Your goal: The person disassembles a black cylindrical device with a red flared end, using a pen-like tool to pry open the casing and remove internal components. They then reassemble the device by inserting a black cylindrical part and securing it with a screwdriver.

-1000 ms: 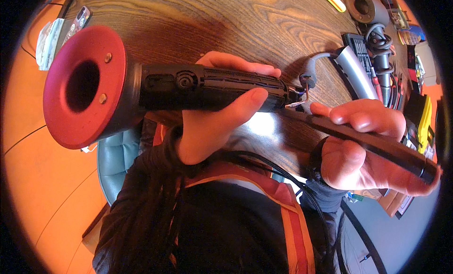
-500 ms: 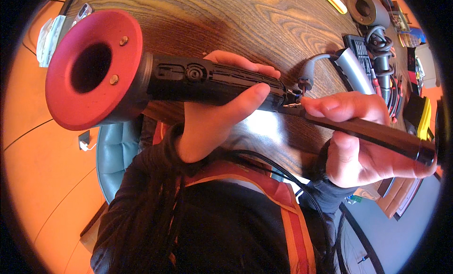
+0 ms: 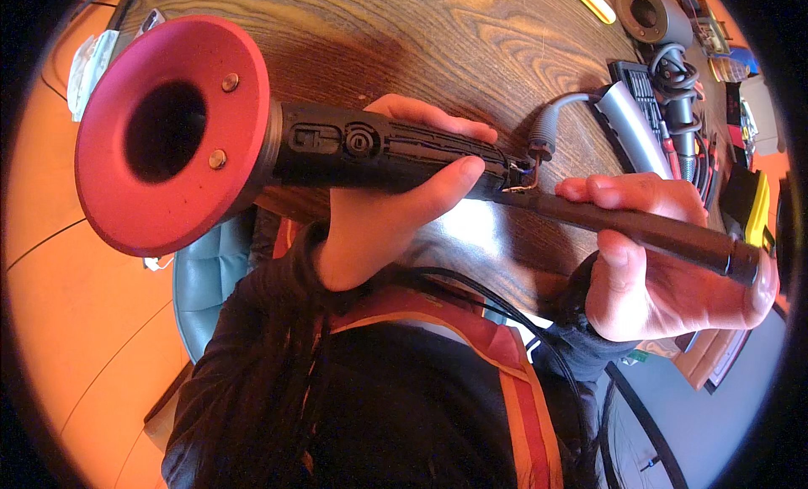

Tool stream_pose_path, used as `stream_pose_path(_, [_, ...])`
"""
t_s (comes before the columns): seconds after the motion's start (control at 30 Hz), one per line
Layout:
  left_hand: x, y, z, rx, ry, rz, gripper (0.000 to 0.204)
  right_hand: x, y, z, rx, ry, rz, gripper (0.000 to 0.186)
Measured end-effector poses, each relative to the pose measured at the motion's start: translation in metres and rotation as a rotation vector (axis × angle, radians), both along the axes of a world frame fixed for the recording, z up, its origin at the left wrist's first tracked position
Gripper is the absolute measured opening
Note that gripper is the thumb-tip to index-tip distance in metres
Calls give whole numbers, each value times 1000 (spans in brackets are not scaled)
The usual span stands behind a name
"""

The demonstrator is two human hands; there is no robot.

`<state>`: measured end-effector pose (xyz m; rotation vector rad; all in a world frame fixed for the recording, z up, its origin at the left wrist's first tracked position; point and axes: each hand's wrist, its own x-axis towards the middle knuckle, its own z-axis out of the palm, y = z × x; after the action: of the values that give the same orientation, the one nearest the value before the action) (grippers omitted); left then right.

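Observation:
My left hand [image 3: 404,207] is wrapped round the black handle of a hair dryer [image 3: 345,148], its thumb along the near side. The dryer's round head with a red face [image 3: 240,123] points left. At the handle's right end, thin wires [image 3: 523,179] are exposed and join a grey cord [image 3: 543,131]. My right hand [image 3: 648,279] holds a dark, pen-shaped screwdriver [image 3: 652,228] between thumb and fingers, its back end against the hand. Its narrow end meets the handle's end beside the wires; the exact tip is hard to make out.
A wooden table [image 3: 471,43] lies beneath. At the right are a silver-grey curved shell [image 3: 635,127], a second grey hair dryer [image 3: 648,18] with a coiled cord, and a black and yellow tool [image 3: 753,211]. A yellow strip [image 3: 593,1] lies at the far edge.
The dryer's head has tilted slightly, its red face shifting a little down and nearer. My right fingertips have drawn back from the wires along the screwdriver, loosening a little.

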<state>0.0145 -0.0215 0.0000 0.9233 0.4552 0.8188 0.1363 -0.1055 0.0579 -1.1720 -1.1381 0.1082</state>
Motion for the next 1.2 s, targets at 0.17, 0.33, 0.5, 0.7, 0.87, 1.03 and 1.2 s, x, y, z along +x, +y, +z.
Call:
stream_pose_path(0.17, [1, 1, 0, -5, 6, 35, 27, 1, 2, 0, 5, 18, -4, 64])
stream_pose_path(0.33, [0, 1, 2, -139, -98, 49, 26, 3, 4, 1, 2, 27, -10, 63])
stream_pose_path(0.5, [1, 2, 2, -137, -61, 47, 25, 2, 7, 3, -4, 33, -18, 62])
stream_pose_path(0.7, [2, 2, 0, -80, -55, 67, 24, -5, 7, 2, -8, 38, -41, 62])
stream_pose_path(0.87, [2, 0, 2, -67, -48, 41, 25, 21, 1, 15, 136, 111, -17, 50])
stream_pose_path(1.03, [-1, 1, 2, -37, -28, 3, 32, 42, 6, 0, 63, 81, -388, 44])
stream_pose_path(1.2, [-2, 2, 2, -110, -202, 16, 23, 44, 24, -41, 31, -90, 49, 50])
